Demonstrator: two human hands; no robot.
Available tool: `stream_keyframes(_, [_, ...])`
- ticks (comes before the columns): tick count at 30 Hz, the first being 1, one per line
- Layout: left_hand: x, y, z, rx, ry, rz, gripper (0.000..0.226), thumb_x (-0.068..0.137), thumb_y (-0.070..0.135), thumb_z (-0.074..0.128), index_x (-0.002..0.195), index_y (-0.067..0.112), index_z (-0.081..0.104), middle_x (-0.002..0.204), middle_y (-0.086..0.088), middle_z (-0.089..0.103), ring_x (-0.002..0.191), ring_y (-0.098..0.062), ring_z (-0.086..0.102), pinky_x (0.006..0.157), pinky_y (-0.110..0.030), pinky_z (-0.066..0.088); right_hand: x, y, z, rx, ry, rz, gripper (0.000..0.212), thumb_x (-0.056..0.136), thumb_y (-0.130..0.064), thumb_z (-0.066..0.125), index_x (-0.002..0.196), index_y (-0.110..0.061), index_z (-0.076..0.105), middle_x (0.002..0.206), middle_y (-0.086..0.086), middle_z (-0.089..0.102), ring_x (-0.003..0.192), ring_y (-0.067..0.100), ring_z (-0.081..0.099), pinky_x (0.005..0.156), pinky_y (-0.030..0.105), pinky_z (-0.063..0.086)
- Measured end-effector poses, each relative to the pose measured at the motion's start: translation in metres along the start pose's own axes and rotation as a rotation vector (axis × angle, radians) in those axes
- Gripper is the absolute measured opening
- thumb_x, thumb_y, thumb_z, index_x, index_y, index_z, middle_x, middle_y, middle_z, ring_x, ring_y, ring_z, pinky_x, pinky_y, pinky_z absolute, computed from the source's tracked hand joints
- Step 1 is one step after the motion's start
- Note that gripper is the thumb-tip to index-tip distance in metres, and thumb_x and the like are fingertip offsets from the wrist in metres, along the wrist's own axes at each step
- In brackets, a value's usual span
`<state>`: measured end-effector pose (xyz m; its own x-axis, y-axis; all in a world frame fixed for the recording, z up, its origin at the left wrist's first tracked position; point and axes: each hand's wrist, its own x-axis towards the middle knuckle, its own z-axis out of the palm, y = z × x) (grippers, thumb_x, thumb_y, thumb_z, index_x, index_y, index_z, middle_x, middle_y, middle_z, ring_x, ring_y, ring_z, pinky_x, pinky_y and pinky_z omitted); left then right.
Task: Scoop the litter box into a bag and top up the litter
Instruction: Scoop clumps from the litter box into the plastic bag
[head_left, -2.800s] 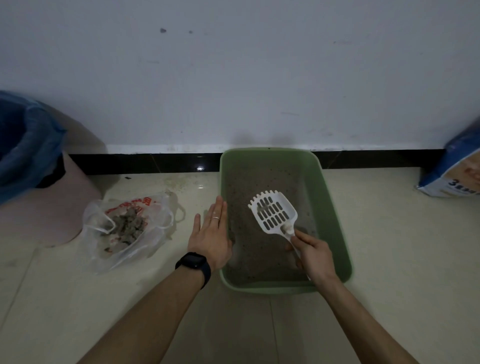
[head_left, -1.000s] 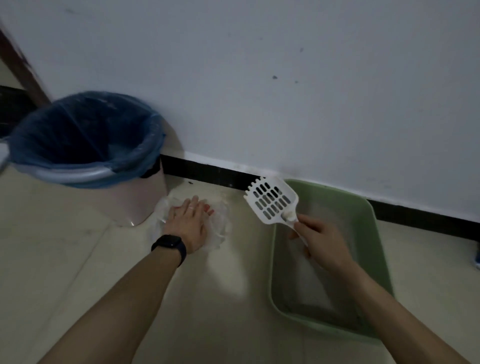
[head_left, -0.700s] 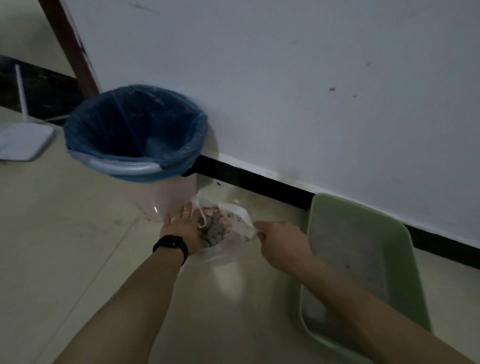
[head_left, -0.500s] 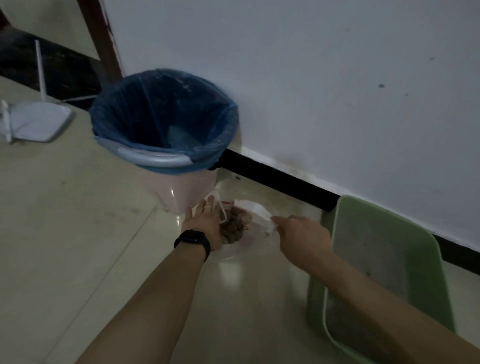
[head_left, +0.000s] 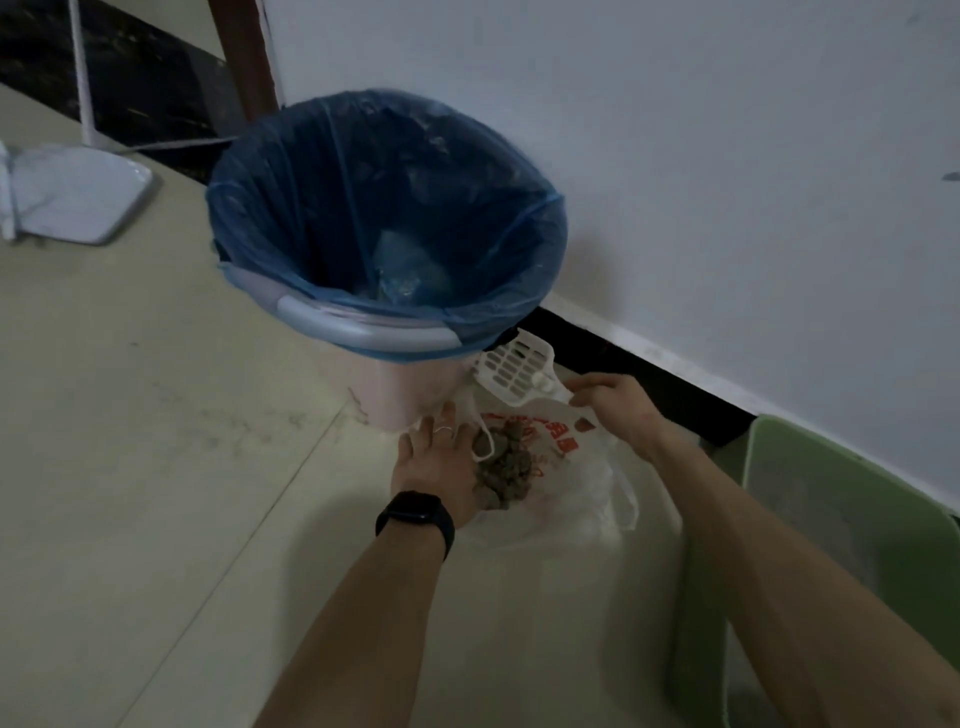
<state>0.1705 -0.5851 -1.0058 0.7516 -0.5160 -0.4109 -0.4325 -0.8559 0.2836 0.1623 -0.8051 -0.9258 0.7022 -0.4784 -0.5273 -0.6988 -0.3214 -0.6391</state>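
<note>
Down on the floor (head_left: 130, 467) at the foot of the wall, the white plastic bag (head_left: 571, 483) lies open between the blue-lined waste bin (head_left: 363, 330) and the green litter box (head_left: 698, 623), and there's a heap of grey clumps (head_left: 506, 465) sitting in its mouth. Left hand (head_left: 436, 462) is flat, fingers straight, pressing the bag's near-left edge to the tiles, with one handle loop just beside the fingers. Right hand (head_left: 613, 402) reaches to the bag's far side, right where the white slotted scoop (head_left: 511, 371) lies, handle toward it and head tucked against the bin's base. Whether those fingers grip the scoop handle, the bag rim or nothing at all, I can't tell. So the scooping looks well along, perhaps finished: the waste is bagged, and the strip of litter box showing at the right edge looks smooth, though most of it is cut off. Left to do, by my reckoning: close up the bag and pour in fresh litter. No litter sack shows in this view.
</note>
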Motion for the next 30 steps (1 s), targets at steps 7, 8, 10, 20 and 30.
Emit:
stream_keyframes(7, [0.002, -0.001, 0.011, -0.135, 0.008, 0.043, 0.075, 0.091, 0.040, 0.059, 0.153, 0.020, 0.021, 0.164, -0.007, 0.009, 0.143, -0.029, 0.026, 0.116, -0.038, 0.026, 0.039, 0.010, 0.002, 0.074, 0.313, -0.006, 0.060, 0.079, -0.043, 0.079, 0.131, -0.018, 0.059, 0.125, 0.000, 0.062, 0.111, 0.018, 0.060, 0.098, 0.032, 0.050])
stream_keyframes(8, [0.004, -0.001, 0.012, -0.162, 0.032, 0.042, 0.070, 0.091, 0.038, 0.058, 0.150, 0.021, 0.027, 0.162, -0.008, 0.017, 0.141, -0.028, 0.030, 0.114, -0.037, 0.029, 0.034, 0.014, 0.003, 0.142, 0.372, 0.000, 0.066, 0.081, -0.048, 0.075, 0.135, -0.016, 0.055, 0.130, 0.001, 0.059, 0.117, 0.020, 0.057, 0.101, 0.033, 0.047])
stream_keyframes(10, [0.005, -0.002, 0.012, -0.195, 0.105, 0.047, 0.053, 0.090, 0.033, 0.057, 0.139, 0.023, 0.042, 0.151, -0.006, 0.036, 0.130, -0.027, 0.042, 0.105, -0.035, 0.037, 0.020, 0.029, 0.008, 0.232, 0.465, 0.051, 0.075, 0.081, -0.059, 0.065, 0.139, -0.015, 0.048, 0.137, 0.005, 0.054, 0.123, 0.024, 0.053, 0.104, 0.036, 0.044])
stream_keyframes(20, [0.007, 0.004, -0.037, -0.117, 0.108, 0.092, 0.048, 0.093, 0.024, 0.052, 0.135, 0.020, 0.028, 0.107, -0.006, 0.061, 0.083, -0.027, 0.058, 0.062, -0.031, 0.036, -0.078, 0.100, 0.006, 0.007, 0.092, 0.238, 0.033, 0.086, -0.040, 0.069, 0.105, -0.014, 0.069, 0.089, 0.002, 0.072, 0.081, 0.021, 0.069, 0.080, 0.044, 0.059])
stream_keyframes(30, [-0.032, 0.056, -0.073, -0.482, 0.313, 0.081, 0.039, 0.105, 0.033, 0.034, 0.106, 0.014, 0.068, 0.114, 0.005, 0.050, 0.090, 0.002, 0.053, 0.081, -0.010, 0.041, -0.125, 0.018, -0.071, 0.080, 0.223, -0.291, 0.024, 0.092, -0.037, 0.061, 0.077, -0.018, 0.066, 0.063, -0.004, 0.067, 0.062, 0.013, 0.068, 0.065, 0.033, 0.055])
